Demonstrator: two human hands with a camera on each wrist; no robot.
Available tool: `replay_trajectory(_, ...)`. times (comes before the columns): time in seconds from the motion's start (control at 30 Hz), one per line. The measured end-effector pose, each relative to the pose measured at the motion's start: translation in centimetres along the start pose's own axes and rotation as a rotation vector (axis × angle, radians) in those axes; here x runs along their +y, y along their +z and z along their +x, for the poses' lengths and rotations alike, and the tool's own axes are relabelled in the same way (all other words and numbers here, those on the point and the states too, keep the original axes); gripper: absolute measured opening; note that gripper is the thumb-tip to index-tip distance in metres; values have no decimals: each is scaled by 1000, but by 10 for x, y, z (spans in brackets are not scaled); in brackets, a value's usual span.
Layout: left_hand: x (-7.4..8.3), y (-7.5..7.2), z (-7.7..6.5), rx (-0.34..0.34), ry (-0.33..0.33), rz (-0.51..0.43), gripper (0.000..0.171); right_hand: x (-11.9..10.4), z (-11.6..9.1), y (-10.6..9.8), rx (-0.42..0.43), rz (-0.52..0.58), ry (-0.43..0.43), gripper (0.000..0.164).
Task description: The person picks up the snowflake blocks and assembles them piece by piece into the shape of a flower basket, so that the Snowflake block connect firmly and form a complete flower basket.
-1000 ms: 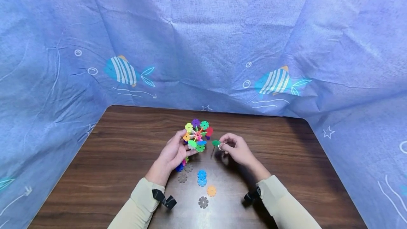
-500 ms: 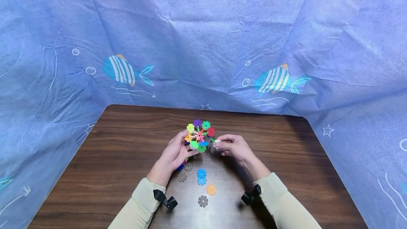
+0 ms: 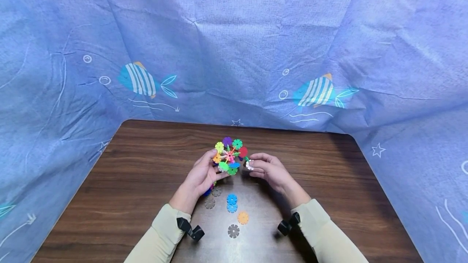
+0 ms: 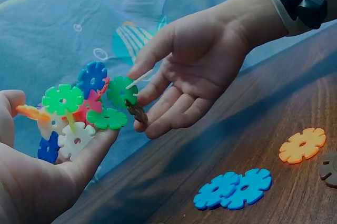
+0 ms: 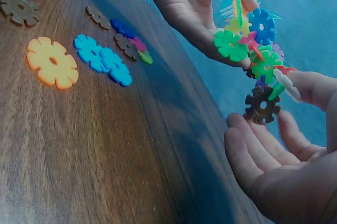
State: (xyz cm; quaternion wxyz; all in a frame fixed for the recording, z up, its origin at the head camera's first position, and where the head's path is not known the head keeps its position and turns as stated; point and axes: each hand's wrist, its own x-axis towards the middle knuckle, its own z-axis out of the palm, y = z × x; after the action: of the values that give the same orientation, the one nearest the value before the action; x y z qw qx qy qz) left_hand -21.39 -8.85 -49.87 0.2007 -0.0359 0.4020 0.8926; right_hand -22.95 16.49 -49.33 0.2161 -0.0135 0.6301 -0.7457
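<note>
My left hand (image 3: 197,177) holds a cluster of interlocked, notched plastic snowflake discs (image 3: 229,156) in several colours, above the table. To its right, the fingertips of my right hand (image 3: 273,171) pinch a white snowflake disc (image 3: 250,165). In the right wrist view, a green piece stands at the white disc (image 5: 286,84), and a brown disc (image 5: 256,109) hangs just above the lower fingers. The left wrist view shows a green disc (image 4: 118,88) beside the right fingertips, close to the cluster. Whether the right hand's pieces are joined to the cluster cannot be told.
On the dark wooden table (image 3: 146,198) lie two overlapping blue discs (image 3: 232,203), an orange disc (image 3: 243,218) and a grey-brown disc (image 3: 233,235). More brown, blue, pink and green discs (image 5: 138,43) lie by the left wrist. A blue fish-patterned cloth (image 3: 234,52) hangs behind.
My right hand has moved slightly left and brought its white and green discs up against the cluster's right side; its fingers have spread a little. The left hand has hardly moved.
</note>
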Motion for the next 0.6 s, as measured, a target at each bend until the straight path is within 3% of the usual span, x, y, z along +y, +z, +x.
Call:
replay_trajectory(0.1, 0, 1, -1, 5, 6, 2, 55, 0, 0, 1, -24, 0, 27, 42)
replay_trajectory(0.23, 0, 2, -1, 8, 18, 10, 56, 0, 0, 5, -29, -1, 63, 45)
replay_trajectory(0.6, -5, 5, -2, 10, 51, 20, 42, -3, 5, 22, 122, -43, 52, 39)
